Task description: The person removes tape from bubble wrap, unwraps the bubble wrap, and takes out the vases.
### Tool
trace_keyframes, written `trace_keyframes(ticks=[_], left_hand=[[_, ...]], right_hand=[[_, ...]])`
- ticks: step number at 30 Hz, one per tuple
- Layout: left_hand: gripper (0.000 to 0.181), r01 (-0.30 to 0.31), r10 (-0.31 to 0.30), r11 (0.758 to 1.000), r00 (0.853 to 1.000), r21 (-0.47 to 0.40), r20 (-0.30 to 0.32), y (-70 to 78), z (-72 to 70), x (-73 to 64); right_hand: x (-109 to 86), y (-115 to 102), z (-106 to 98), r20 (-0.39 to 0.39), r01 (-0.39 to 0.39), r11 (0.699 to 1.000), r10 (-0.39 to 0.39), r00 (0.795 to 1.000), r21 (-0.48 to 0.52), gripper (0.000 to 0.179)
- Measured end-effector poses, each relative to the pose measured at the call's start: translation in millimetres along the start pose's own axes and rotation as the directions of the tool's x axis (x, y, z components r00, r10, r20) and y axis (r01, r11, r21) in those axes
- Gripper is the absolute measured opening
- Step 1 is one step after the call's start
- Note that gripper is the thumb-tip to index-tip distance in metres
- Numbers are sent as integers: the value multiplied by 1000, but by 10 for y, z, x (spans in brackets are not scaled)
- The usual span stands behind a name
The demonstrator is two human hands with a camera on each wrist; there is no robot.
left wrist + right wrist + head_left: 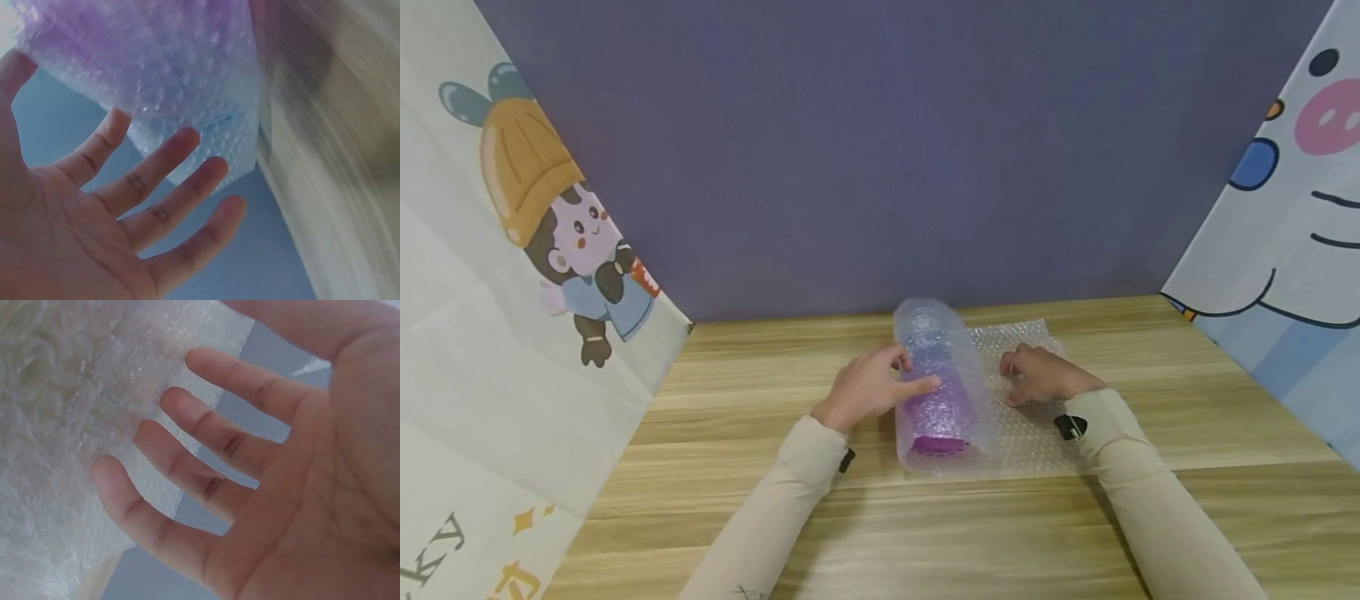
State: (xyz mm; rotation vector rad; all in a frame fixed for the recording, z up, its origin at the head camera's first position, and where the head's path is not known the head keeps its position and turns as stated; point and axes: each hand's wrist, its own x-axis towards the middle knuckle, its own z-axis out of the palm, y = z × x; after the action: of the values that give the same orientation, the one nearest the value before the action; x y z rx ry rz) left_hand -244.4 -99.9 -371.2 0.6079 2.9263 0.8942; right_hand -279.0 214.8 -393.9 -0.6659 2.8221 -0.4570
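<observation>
A purple-to-blue cylinder [942, 408], shaped like a bottle or tumbler, lies under a layer of bubble wrap [966, 342], its purple end towards me. My left hand [872, 385] is at its left side, the thumb on the wrap and the other fingers spread loosely beside it. In the left wrist view those fingers [178, 147] are slightly bent and overlap the wrapped cylinder [144, 69]. To the right, my right hand [1041, 375] is over the flat part of the wrap, fingertips close to its surface. The right wrist view shows its fingers [165, 447] spread and gently bent against the bubble wrap [56, 437].
The bubble wrap lies on a wood-grain table [760, 400]. A dark blue-grey panel [880, 150] rises along the far edge. Cartoon-printed white sheets stand at the left [460, 275] and right [1300, 275].
</observation>
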Motion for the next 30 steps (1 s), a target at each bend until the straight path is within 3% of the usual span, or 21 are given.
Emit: trace_keyframes(ticks=[19, 30], left_hand=[[52, 50, -46, 998, 991, -26, 128, -121, -200, -11], [53, 23, -23, 1000, 987, 0, 157, -154, -236, 0]], right_hand=[[-4, 12, -12, 9, -11, 1000, 11, 1000, 2, 42], [-5, 5, -22, 10, -12, 1000, 12, 1000, 13, 42]])
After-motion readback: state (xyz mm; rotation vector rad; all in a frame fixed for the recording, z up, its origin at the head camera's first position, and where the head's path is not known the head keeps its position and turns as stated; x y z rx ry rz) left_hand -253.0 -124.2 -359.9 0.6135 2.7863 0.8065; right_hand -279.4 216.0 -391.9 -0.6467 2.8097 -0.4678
